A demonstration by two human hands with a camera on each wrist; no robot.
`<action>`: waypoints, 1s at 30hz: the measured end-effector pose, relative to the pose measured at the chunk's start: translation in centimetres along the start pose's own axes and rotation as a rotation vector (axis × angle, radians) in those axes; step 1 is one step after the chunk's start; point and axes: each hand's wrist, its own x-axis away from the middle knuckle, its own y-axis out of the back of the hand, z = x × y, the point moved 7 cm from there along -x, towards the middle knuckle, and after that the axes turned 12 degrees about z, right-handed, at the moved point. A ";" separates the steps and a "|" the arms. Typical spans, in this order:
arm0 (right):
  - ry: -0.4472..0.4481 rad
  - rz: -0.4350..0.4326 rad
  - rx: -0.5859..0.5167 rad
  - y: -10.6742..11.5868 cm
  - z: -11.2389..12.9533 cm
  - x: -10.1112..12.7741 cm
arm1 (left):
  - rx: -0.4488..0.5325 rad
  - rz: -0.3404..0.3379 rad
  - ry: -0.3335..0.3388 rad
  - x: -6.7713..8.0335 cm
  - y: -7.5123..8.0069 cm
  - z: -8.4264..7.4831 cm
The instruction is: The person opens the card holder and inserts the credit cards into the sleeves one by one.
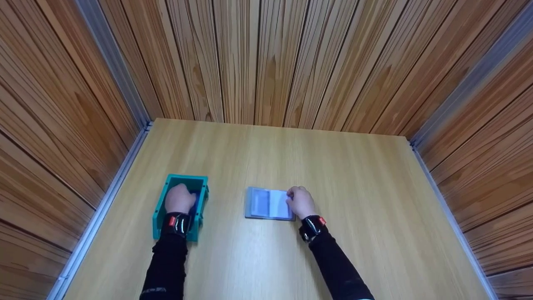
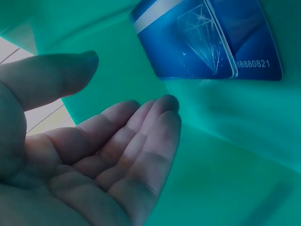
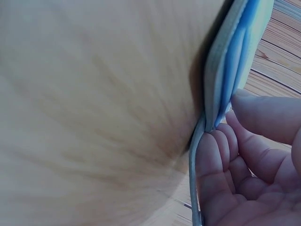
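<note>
My left hand point(image 1: 180, 199) is inside a teal plastic box point(image 1: 158, 208) on the left of the table. Its fingers point(image 2: 141, 141) are relaxed and hold nothing. Just beyond them, blue cards point(image 2: 197, 42) with a diamond print lie overlapping against the box's wall point(image 2: 225, 122). My right hand point(image 1: 300, 201) is at the right edge of a grey-blue card album point(image 1: 266, 203) lying at the table's middle. In the right wrist view its fingertips point(image 3: 214, 141) are tucked between the grey cover and the blue leaves point(image 3: 235, 52), with the thumb point(image 3: 268, 115) close over them.
The light wooden table point(image 1: 354, 187) is closed in by wood-panelled walls at the back and both sides, with metal rails along the left and right edges. Both arms wear black sleeves and wrist cameras.
</note>
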 end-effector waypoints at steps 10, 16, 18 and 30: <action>-0.003 0.010 0.004 0.1 0.0 0.1 | -0.086 0.042 0.022 -0.7 -0.2 -0.6; -0.006 0.007 0.002 0.1 0.0 0.1 | -0.084 0.079 0.056 -1.4 -0.6 -0.2; -0.009 0.008 -0.003 0.0 -0.1 0.1 | -0.090 0.081 0.059 -1.5 -0.7 0.0; -0.019 0.008 0.000 -0.1 -0.1 -0.2 | -0.066 0.130 0.106 -1.4 -0.8 0.0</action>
